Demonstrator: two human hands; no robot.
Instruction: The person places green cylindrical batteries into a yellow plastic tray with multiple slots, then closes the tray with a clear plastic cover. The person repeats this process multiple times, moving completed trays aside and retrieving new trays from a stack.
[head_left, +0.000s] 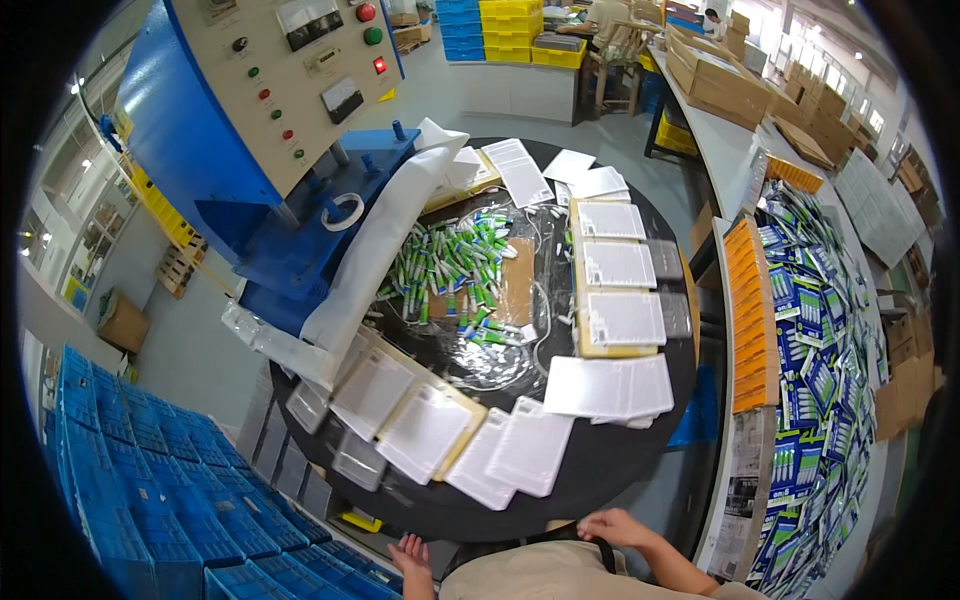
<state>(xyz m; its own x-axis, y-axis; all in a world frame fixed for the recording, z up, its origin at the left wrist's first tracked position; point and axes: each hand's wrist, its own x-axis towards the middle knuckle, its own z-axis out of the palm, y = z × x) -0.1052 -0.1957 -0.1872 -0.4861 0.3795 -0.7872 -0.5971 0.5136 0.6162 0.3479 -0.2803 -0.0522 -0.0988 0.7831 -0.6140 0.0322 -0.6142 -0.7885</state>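
Observation:
My left hand [410,555] is low in the picture near the round table's front edge, palm up with its fingers apart and nothing in it. Close to my body, right of the middle, my right hand [612,527] has its fingers curled in; what they hold, if anything, is hidden. Both hands are off the cards. Before me is a round black table [610,470] ringed with white cards [532,446], some lying on yellowish trays [462,433]. Small green-and-white tubes [455,262] are heaped at its centre over brown cardboard [518,280].
A blue press machine [290,270] with a button panel [305,90] overhangs the table's left. Blue crates [150,480] are stacked at lower left. On the right, packed blister cards [810,380] fill a bench behind an orange crate [752,315]. People work far back.

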